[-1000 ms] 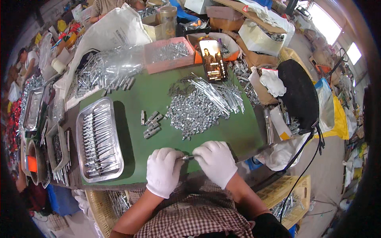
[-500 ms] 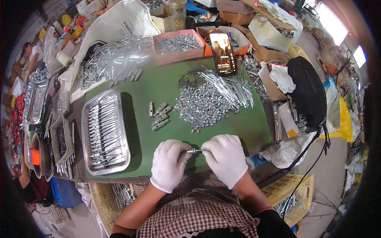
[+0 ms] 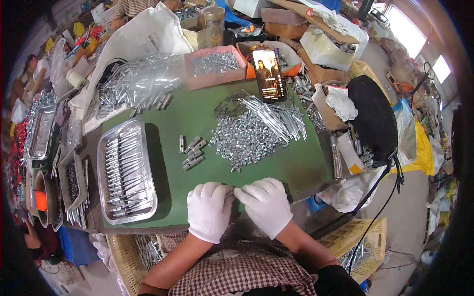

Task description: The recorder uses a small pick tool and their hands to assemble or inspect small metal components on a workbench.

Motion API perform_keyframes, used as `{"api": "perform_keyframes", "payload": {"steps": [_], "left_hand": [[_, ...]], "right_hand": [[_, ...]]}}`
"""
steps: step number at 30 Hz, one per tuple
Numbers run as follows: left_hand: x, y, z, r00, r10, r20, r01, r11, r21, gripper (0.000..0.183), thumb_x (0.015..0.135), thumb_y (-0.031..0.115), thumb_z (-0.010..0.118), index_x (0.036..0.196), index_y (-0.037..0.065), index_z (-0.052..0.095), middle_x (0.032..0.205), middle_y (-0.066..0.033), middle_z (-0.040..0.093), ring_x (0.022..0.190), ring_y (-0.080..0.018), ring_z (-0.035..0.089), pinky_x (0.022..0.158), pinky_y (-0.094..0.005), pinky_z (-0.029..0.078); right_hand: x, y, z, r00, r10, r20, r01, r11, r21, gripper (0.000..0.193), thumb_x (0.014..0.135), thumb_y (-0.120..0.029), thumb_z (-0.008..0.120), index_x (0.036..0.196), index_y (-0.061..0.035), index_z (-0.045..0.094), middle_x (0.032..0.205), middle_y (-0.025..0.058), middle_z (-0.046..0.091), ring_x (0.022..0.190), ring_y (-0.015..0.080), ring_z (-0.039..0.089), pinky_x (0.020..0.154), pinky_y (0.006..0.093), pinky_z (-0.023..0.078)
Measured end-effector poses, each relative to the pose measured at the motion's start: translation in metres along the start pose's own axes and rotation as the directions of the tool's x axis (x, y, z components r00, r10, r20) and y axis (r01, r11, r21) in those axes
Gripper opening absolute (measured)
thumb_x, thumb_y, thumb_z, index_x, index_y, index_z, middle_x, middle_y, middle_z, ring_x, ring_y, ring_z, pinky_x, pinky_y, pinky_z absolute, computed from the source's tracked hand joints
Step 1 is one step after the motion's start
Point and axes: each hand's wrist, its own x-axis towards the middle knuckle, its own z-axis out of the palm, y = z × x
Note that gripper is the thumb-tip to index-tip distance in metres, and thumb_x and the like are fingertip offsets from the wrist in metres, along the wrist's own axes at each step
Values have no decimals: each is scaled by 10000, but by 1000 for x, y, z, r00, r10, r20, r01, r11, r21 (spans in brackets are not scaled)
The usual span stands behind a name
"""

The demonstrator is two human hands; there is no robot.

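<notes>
My left hand (image 3: 209, 211) and my right hand (image 3: 265, 206), both in white gloves, meet at the front edge of the green work mat (image 3: 173, 190). Their fingertips pinch a small metal cylindrical part between them, now almost wholly covered by the gloves. Just beyond the hands lies a heap of short metal fittings (image 3: 242, 140), with thin metal rods (image 3: 269, 117) piled on its far side. Several metal sleeves (image 3: 193, 157) sit left of the heap. On the left, a shiny metal tray (image 3: 152, 190) holds a row of sleeves with thin rods sticking out.
A phone (image 3: 268, 74) with a lit screen leans upright at the back, beside a pink box (image 3: 190, 74) of small parts. Bagged metal parts (image 3: 143, 81) lie at the back left. A black padded object (image 3: 373, 118) stands right; a yellow crate (image 3: 379, 239) is below the table.
My hands have come closer together, and the metal part that showed between them is now nearly hidden. The whole view has shifted slightly.
</notes>
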Motion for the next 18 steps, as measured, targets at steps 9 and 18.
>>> {"api": "perform_keyframes", "payload": {"steps": [9, 18], "left_hand": [[0, -5, 0, 1000, 5, 31, -4, 1000, -18, 245, 763, 101, 763, 993, 118, 679, 973, -71, 657, 922, -325, 616, 794, -455, 456], [4, -1, -9, 997, -28, 70, 32, 998, -56, 233, 788, 110, 752, 1016, 122, 707, 985, -78, 667, 939, -321, 623, 816, -453, 471]], "right_hand": [[0, 2, -11, 983, 173, 60, -176, 983, 46, 304, 784, -83, 637, 1069, -150, 719, 1064, 19, 685, 1015, 252, 634, 916, 438, 466], [-22, 36, -35, 926, 337, -169, -340, 940, 17, 276, 818, -48, 647, 1062, -129, 746, 1080, 63, 701, 1051, 304, 626, 951, 448, 452]]}}
